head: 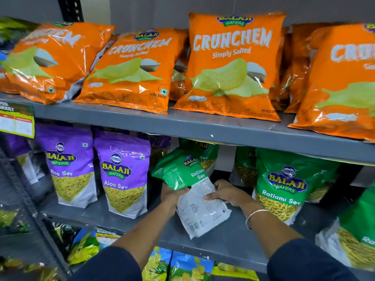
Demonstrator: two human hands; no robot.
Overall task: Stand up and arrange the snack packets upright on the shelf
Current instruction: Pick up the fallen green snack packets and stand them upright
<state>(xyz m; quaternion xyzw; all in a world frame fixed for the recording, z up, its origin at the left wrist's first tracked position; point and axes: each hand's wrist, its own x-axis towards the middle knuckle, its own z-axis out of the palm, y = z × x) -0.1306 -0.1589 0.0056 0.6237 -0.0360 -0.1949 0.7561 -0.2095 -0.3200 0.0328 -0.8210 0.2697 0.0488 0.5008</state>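
Observation:
A green and white Ratlami Sev packet [188,191] is tilted over the middle shelf [223,242], top leaning left and white bottom end toward me. My left hand [172,194] grips its left edge. My right hand [227,192] holds its right side. Two purple Aloo Sev packets [123,171] stand upright to the left. An upright green Ratlami Sev packet [286,181] stands to the right, with more green packets behind it.
Orange Crunchem bags [233,63] lean along the upper shelf [203,128]. A price tag [16,120] hangs at the upper shelf's left edge. Another green packet [357,236] sits at far right. Blue and yellow packets [182,266] fill the shelf below.

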